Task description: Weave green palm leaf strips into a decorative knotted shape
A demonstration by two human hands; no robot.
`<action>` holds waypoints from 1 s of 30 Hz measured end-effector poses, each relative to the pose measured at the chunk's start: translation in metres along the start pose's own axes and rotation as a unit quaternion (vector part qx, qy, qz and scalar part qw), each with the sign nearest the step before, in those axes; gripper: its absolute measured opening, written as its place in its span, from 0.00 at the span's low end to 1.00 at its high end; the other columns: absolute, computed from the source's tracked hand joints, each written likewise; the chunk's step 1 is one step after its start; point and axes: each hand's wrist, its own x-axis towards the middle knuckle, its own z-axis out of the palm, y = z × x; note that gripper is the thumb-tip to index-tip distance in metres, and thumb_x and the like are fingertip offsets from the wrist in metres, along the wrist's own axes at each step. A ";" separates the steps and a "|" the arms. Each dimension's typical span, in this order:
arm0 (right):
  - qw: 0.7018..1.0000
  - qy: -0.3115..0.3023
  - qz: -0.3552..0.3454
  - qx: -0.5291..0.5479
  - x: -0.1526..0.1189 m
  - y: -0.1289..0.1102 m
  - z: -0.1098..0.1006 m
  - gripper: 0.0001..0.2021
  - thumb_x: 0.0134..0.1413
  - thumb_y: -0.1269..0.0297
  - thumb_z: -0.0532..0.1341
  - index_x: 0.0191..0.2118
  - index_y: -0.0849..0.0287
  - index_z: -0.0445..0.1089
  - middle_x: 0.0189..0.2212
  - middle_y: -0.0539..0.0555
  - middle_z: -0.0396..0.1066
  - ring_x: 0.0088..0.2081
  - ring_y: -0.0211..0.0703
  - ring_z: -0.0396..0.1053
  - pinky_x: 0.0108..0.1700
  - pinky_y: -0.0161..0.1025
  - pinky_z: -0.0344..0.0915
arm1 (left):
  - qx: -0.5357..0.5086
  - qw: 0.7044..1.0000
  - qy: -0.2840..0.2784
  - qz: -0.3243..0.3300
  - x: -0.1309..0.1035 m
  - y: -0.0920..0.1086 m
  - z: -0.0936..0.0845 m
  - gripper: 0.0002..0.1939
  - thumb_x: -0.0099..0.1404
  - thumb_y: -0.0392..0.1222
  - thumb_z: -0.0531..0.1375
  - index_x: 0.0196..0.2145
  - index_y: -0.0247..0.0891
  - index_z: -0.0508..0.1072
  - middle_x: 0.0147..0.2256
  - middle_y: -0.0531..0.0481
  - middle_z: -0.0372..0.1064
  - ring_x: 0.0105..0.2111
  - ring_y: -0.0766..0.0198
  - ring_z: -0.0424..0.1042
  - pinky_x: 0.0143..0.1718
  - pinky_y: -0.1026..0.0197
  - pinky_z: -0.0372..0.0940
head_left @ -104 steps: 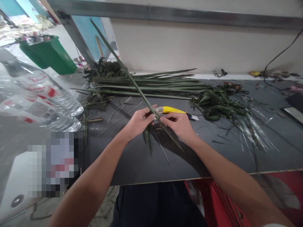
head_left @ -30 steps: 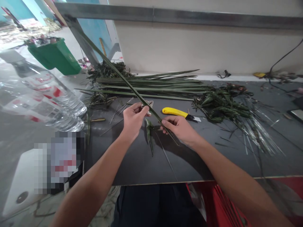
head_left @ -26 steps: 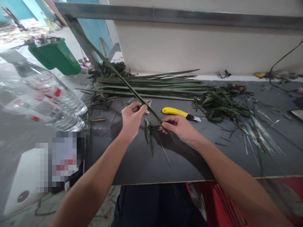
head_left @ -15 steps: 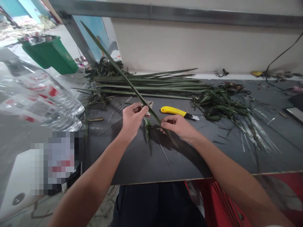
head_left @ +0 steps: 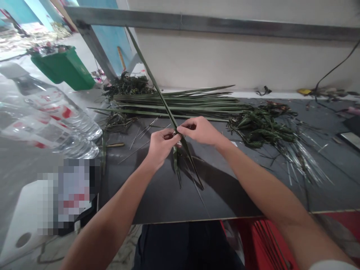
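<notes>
A long green palm leaf strip [head_left: 156,86] slants up and away from my hands, its lower end running down toward the table's front. My left hand [head_left: 162,147] pinches it near its lower part, together with a small pale wad mostly hidden by the fingers. My right hand [head_left: 199,130] is closed on the same strip, its fingertips right against the left ones. Below the hands hangs or lies a folded green leaf piece [head_left: 176,165]; whether it joins the strip I cannot tell. A thin wire-like strand [head_left: 200,197] lies beside it.
Behind my hands lies a bundle of leaf strips [head_left: 180,107]. To its right is a pile of woven leaf pieces [head_left: 264,123] with clear stems. Water bottles [head_left: 70,112] stand at left, a green bin [head_left: 64,69] beyond. A metal bar [head_left: 213,32] crosses above the table [head_left: 157,206].
My right hand has moved up and left along the strip to meet my left hand, covering most of the yellow cutter. The strip has swung more upright.
</notes>
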 end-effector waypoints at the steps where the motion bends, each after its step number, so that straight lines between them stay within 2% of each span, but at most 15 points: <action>1: 1.000 -0.021 -0.003 -0.003 0.005 -0.001 -0.001 0.12 0.57 0.56 0.63 0.33 0.60 0.78 0.30 0.54 0.77 0.30 0.41 0.67 0.33 0.39 0.60 | -0.001 1.000 0.000 -0.005 0.001 0.000 -0.001 0.10 0.51 0.41 0.71 0.28 0.31 0.79 0.25 0.51 0.72 0.23 0.68 0.69 0.26 0.65 0.70; 5: 0.999 -0.024 -0.014 -0.014 0.015 -0.002 0.002 0.09 0.56 0.65 0.59 0.29 0.61 0.74 0.26 0.51 0.71 0.28 0.39 0.62 0.32 0.38 0.56 | -0.009 1.000 -0.018 -0.022 0.004 -0.006 -0.005 0.12 0.49 0.42 0.72 0.28 0.31 0.78 0.23 0.51 0.70 0.23 0.68 0.69 0.25 0.63 0.70; 8: 0.997 -0.040 0.034 -0.050 0.018 -0.001 0.008 0.10 0.54 0.70 0.57 0.22 0.59 0.65 0.21 0.48 0.61 0.25 0.36 0.54 0.30 0.39 0.50 | 0.003 0.998 -0.043 -0.040 0.006 -0.010 -0.006 0.12 0.49 0.40 0.72 0.29 0.31 0.79 0.24 0.51 0.71 0.23 0.66 0.71 0.25 0.63 0.70; 10: 0.995 -0.053 0.062 -0.064 0.018 -0.001 0.009 0.12 0.56 0.69 0.57 0.22 0.58 0.62 0.20 0.47 0.59 0.25 0.36 0.53 0.30 0.39 0.49 | 0.012 0.997 -0.055 -0.053 0.006 -0.011 -0.007 0.11 0.50 0.40 0.73 0.29 0.31 0.79 0.24 0.51 0.72 0.23 0.67 0.71 0.25 0.63 0.69; 15: 0.996 -0.065 0.062 -0.013 0.015 -0.007 -0.002 0.13 0.61 0.65 0.59 0.25 0.59 0.65 0.22 0.47 0.60 0.26 0.35 0.53 0.31 0.38 0.51 | -0.011 0.996 -0.066 -0.063 0.006 -0.010 -0.007 0.12 0.52 0.43 0.74 0.30 0.32 0.80 0.25 0.51 0.73 0.23 0.69 0.71 0.27 0.65 0.70; 18: 0.996 -0.039 0.073 0.008 0.014 -0.009 -0.010 0.12 0.61 0.66 0.60 0.25 0.60 0.67 0.22 0.48 0.61 0.26 0.35 0.54 0.31 0.38 0.52 | -0.031 0.997 -0.058 -0.046 0.008 -0.011 -0.008 0.16 0.54 0.47 0.74 0.35 0.32 0.82 0.29 0.48 0.77 0.27 0.66 0.73 0.31 0.62 0.73; 21: 0.997 0.008 0.074 0.033 0.015 -0.005 -0.014 0.12 0.61 0.65 0.62 0.26 0.61 0.69 0.23 0.49 0.64 0.26 0.36 0.57 0.30 0.38 0.53 | 0.013 0.999 0.036 0.034 0.012 -0.011 -0.011 0.19 0.55 0.48 0.73 0.40 0.32 0.82 0.34 0.45 0.79 0.30 0.63 0.76 0.33 0.61 0.74; 24: 0.995 0.036 0.075 0.052 0.016 0.002 -0.011 0.11 0.60 0.63 0.62 0.27 0.60 0.71 0.21 0.49 0.64 0.24 0.36 0.57 0.28 0.37 0.53 | 0.086 0.977 0.131 0.147 0.012 -0.011 -0.013 0.15 0.60 0.47 0.70 0.42 0.35 0.81 0.35 0.46 0.80 0.32 0.62 0.77 0.33 0.61 0.75; 27: 0.995 0.044 0.070 0.064 0.016 0.003 -0.004 0.11 0.61 0.63 0.63 0.27 0.60 0.70 0.18 0.48 0.64 0.22 0.36 0.60 0.27 0.37 0.55 | 0.165 0.945 0.170 0.227 0.006 -0.010 -0.011 0.09 0.64 0.45 0.67 0.40 0.38 0.79 0.35 0.49 0.79 0.32 0.64 0.77 0.35 0.62 0.74; 30: 0.993 0.032 0.076 0.082 0.015 -0.002 0.000 0.11 0.61 0.63 0.64 0.27 0.60 0.70 0.17 0.49 0.65 0.20 0.36 0.63 0.27 0.36 0.57 | 0.246 0.912 0.166 0.284 0.000 -0.011 -0.008 0.02 0.64 0.40 0.65 0.36 0.40 0.78 0.37 0.50 0.80 0.35 0.63 0.78 0.41 0.60 0.73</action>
